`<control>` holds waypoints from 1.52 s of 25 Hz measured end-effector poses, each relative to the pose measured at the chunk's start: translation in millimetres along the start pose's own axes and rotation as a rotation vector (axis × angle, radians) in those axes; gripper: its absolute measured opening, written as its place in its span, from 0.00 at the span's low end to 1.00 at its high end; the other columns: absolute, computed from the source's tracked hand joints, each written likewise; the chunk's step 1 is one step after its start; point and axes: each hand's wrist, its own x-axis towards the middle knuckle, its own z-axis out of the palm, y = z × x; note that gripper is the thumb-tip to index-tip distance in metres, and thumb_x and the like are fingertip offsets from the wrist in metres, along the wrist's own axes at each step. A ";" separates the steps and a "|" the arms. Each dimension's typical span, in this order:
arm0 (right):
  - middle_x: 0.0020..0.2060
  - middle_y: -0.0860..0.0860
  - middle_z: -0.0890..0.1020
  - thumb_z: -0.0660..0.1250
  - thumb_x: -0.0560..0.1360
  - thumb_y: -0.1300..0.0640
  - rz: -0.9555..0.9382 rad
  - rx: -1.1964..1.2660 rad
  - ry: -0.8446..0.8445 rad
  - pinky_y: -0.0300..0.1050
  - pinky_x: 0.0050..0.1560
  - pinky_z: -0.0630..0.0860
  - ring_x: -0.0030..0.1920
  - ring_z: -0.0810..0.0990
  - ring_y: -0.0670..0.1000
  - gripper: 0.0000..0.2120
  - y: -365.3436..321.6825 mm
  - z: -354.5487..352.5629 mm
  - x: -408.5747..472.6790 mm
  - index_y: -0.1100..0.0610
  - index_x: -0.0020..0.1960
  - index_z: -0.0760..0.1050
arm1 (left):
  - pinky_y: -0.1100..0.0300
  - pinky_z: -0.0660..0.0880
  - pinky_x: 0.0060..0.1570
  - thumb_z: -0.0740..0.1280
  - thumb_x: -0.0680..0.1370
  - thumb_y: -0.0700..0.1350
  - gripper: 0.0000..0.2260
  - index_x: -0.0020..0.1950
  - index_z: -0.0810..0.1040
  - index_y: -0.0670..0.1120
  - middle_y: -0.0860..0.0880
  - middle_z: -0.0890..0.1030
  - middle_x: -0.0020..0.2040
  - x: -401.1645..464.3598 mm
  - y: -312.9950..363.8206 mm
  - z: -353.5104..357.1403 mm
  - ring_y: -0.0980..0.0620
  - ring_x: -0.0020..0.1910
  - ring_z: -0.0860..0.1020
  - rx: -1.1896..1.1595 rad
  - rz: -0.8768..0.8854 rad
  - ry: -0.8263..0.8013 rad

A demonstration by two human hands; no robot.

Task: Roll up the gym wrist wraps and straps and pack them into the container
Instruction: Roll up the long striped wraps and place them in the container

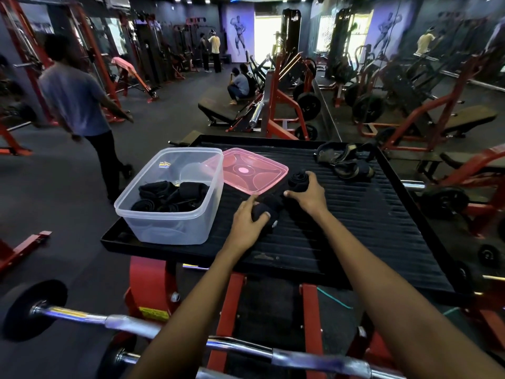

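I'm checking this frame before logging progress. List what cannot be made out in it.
1. Head view: how many rolled black wraps lie in the clear plastic container; black on black, they merge.
2. Whether the black wrap under the left hand and the black roll in the right hand are one piece; hands cover the join.
3. The dark straps at the ribbed black platform's far edge: type unclear, too dim.

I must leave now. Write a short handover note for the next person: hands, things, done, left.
Left hand: holds one end of a black wrap on the platform.
Right hand: holds its rolled end.
Container: open, several rolled wraps inside; pink lid lies beside it.
Left: finish this roll, pack it, then the loose straps at the far right.
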 end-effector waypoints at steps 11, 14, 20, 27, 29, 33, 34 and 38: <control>0.52 0.51 0.78 0.72 0.68 0.62 -0.069 0.268 0.012 0.35 0.47 0.68 0.50 0.76 0.49 0.29 -9.5 -5.0 -77.0 0.55 0.66 0.64 | 0.62 0.70 0.60 0.70 0.68 0.40 0.26 0.65 0.68 0.49 0.52 0.76 0.59 -18.7 21.9 -4.2 0.57 0.57 0.74 0.042 0.087 0.066; 0.49 0.51 0.78 0.71 0.68 0.65 -0.186 0.365 0.044 0.30 0.40 0.68 0.49 0.77 0.50 0.28 -37.4 -7.5 -83.4 0.56 0.65 0.66 | 0.60 0.71 0.61 0.70 0.67 0.41 0.26 0.64 0.69 0.50 0.50 0.77 0.59 -23.4 38.0 -19.0 0.55 0.58 0.75 0.006 0.187 0.186; 0.55 0.57 0.78 0.74 0.63 0.58 -0.415 0.487 -0.039 0.46 0.57 0.74 0.55 0.77 0.54 0.27 -116.6 26.8 -73.1 0.54 0.59 0.68 | 0.71 0.71 0.48 0.72 0.68 0.37 0.29 0.66 0.65 0.45 0.51 0.76 0.52 -10.9 82.4 -108.9 0.53 0.50 0.77 -0.008 0.184 0.349; 0.55 0.58 0.76 0.74 0.62 0.67 -0.535 0.111 -0.200 0.38 0.47 0.67 0.55 0.75 0.57 0.28 -191.1 98.6 -40.7 0.61 0.60 0.70 | 0.71 0.64 0.51 0.76 0.66 0.37 0.28 0.64 0.72 0.45 0.50 0.77 0.59 44.4 50.7 -223.6 0.54 0.57 0.73 0.295 0.106 0.357; 0.58 0.60 0.71 0.73 0.63 0.67 -0.518 -0.118 -0.267 0.37 0.49 0.65 0.57 0.73 0.59 0.29 -198.9 120.1 -28.1 0.63 0.62 0.69 | 0.66 0.65 0.54 0.76 0.65 0.37 0.29 0.64 0.72 0.43 0.45 0.76 0.62 71.0 29.0 -236.3 0.48 0.62 0.74 0.413 0.042 0.265; 0.60 0.59 0.73 0.72 0.65 0.61 -0.494 -0.579 -0.308 0.49 0.54 0.72 0.60 0.75 0.61 0.29 -198.3 155.7 -2.1 0.59 0.63 0.67 | 0.56 0.67 0.61 0.75 0.67 0.39 0.30 0.67 0.69 0.42 0.40 0.72 0.65 108.8 -10.4 -232.3 0.42 0.65 0.71 0.566 -0.025 0.053; 0.61 0.57 0.74 0.73 0.65 0.61 -0.483 -0.663 -0.326 0.50 0.54 0.72 0.60 0.75 0.60 0.30 -197.6 160.7 1.8 0.58 0.64 0.67 | 0.56 0.67 0.61 0.75 0.67 0.39 0.29 0.66 0.69 0.42 0.40 0.70 0.65 113.5 -17.9 -228.5 0.42 0.64 0.70 0.586 -0.023 0.013; 0.61 0.54 0.77 0.69 0.71 0.61 -0.428 -0.809 -0.508 0.47 0.57 0.73 0.60 0.76 0.55 0.25 -187.7 184.0 12.7 0.56 0.66 0.68 | 0.56 0.72 0.54 0.74 0.66 0.37 0.19 0.56 0.76 0.38 0.40 0.76 0.59 128.3 -43.4 -222.8 0.44 0.58 0.76 0.701 -0.031 -0.131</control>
